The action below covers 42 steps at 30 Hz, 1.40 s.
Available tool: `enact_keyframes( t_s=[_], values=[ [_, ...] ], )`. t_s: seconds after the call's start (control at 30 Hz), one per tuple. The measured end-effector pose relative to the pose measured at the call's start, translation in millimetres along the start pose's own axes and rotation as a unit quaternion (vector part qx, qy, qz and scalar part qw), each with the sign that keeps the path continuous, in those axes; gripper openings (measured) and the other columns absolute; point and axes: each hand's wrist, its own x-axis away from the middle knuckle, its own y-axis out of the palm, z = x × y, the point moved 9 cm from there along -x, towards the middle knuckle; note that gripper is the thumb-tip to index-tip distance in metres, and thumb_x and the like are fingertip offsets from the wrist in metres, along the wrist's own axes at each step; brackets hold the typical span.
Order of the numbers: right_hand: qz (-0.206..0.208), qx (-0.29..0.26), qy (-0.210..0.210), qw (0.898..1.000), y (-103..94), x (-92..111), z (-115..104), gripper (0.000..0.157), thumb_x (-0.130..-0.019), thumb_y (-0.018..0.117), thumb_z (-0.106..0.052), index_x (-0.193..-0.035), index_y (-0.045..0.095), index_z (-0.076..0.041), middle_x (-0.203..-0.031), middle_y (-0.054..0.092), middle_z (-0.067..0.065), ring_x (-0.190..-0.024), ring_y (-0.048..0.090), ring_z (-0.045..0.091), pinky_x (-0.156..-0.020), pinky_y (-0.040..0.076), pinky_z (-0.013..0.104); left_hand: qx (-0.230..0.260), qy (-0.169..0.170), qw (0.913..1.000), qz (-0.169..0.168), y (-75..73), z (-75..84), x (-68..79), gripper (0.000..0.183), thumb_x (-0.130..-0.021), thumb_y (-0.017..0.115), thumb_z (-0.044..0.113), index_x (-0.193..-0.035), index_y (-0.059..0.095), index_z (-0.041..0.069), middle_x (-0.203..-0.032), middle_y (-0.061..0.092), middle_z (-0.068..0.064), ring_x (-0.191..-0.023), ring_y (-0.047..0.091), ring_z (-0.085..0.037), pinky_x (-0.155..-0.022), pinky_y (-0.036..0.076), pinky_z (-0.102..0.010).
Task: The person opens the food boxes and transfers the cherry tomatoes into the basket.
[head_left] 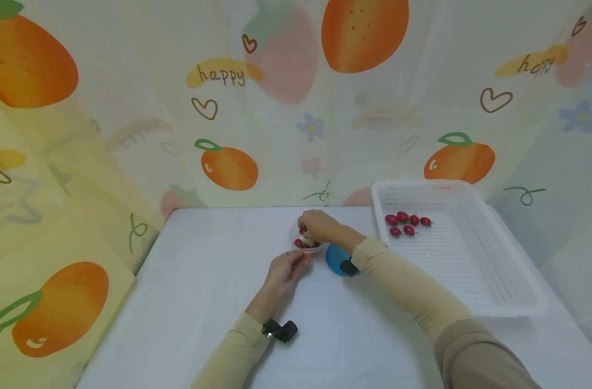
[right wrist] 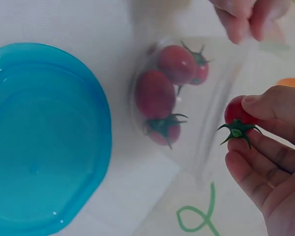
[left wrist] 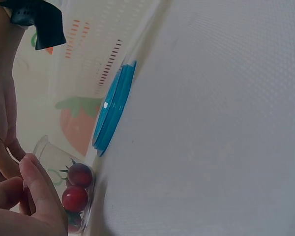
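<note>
My right hand pinches a red cherry tomato between thumb and fingers, its green calyx showing in the right wrist view. It holds the tomato just above the mouth of a clear plastic container. Several cherry tomatoes lie inside at the bottom. With thumb and fingertips, my left hand pinches the container's near rim; in the left wrist view the thumb partly covers that rim. Right of the container, a blue lid lies on the table, partly under my right wrist.
A white perforated plastic basket stands on the right of the table. Several more cherry tomatoes lie near its far left corner. A white cloth covers the table, and a fruit-print curtain hangs behind it.
</note>
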Motion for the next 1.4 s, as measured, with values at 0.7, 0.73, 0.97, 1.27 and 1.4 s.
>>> enact_keyframes(
  t_s=[0.7, 0.73, 0.97, 1.27, 1.4],
  values=[
    [0.072, -0.044, -0.013, 0.996, -55.1, 35.4, 27.2, 0.026, -0.091, 0.067, -0.015, -0.115, 0.068, -0.003, -0.107, 0.069, 0.012, -0.097, 0.064, 0.025, -0.086, 0.059, 0.034, -0.010, -0.012, 0.9999, -0.003, -3.3, -2.4, 0.2, 0.032, -0.096, 0.060, 0.014, -0.124, 0.058, -0.002, -0.099, 0.070, -0.006, -0.089, 0.069, -0.012, -0.085, 0.058, -0.021],
    [0.077, -0.049, -0.008, 0.996, -58.0, 37.7, 30.8, 0.027, -0.091, 0.067, -0.015, -0.116, 0.068, -0.003, -0.107, 0.069, 0.012, -0.097, 0.064, 0.025, -0.086, 0.059, 0.034, -0.012, -0.009, 0.9999, -0.005, -3.0, -2.3, 0.1, 0.032, -0.096, 0.060, 0.014, -0.124, 0.057, -0.002, -0.098, 0.070, -0.006, -0.088, 0.069, -0.011, -0.085, 0.058, -0.021],
    [0.104, -0.077, 0.008, 0.991, -77.7, 55.3, 50.9, 0.030, -0.091, 0.066, -0.014, -0.119, 0.066, -0.002, -0.112, 0.068, 0.016, -0.100, 0.064, 0.028, -0.087, 0.059, 0.038, -0.017, -0.004, 0.9998, -0.010, -2.4, -2.4, -0.2, 0.031, -0.096, 0.060, 0.015, -0.122, 0.058, -0.002, -0.097, 0.071, -0.006, -0.087, 0.068, -0.011, -0.084, 0.058, -0.020],
    [0.121, -0.070, 0.010, 0.990, -99.8, 72.6, 68.9, 0.031, -0.091, 0.065, -0.011, -0.119, 0.064, 0.001, -0.113, 0.067, 0.019, -0.102, 0.064, 0.032, -0.090, 0.058, 0.043, -0.021, -0.010, 0.9997, -0.005, -2.6, -2.5, -0.3, 0.029, -0.096, 0.060, 0.015, -0.121, 0.059, 0.000, -0.098, 0.071, -0.005, -0.089, 0.069, -0.010, -0.086, 0.057, -0.020],
    [0.121, -0.075, 0.025, 0.989, -107.0, 80.9, 77.4, 0.032, -0.091, 0.066, -0.012, -0.121, 0.064, 0.001, -0.116, 0.067, 0.019, -0.105, 0.063, 0.032, -0.093, 0.056, 0.045, -0.022, -0.012, 0.9997, -0.001, -3.1, -2.1, 0.4, 0.029, -0.096, 0.059, 0.015, -0.121, 0.059, 0.000, -0.098, 0.071, -0.005, -0.089, 0.069, -0.011, -0.087, 0.057, -0.020]
  ],
)
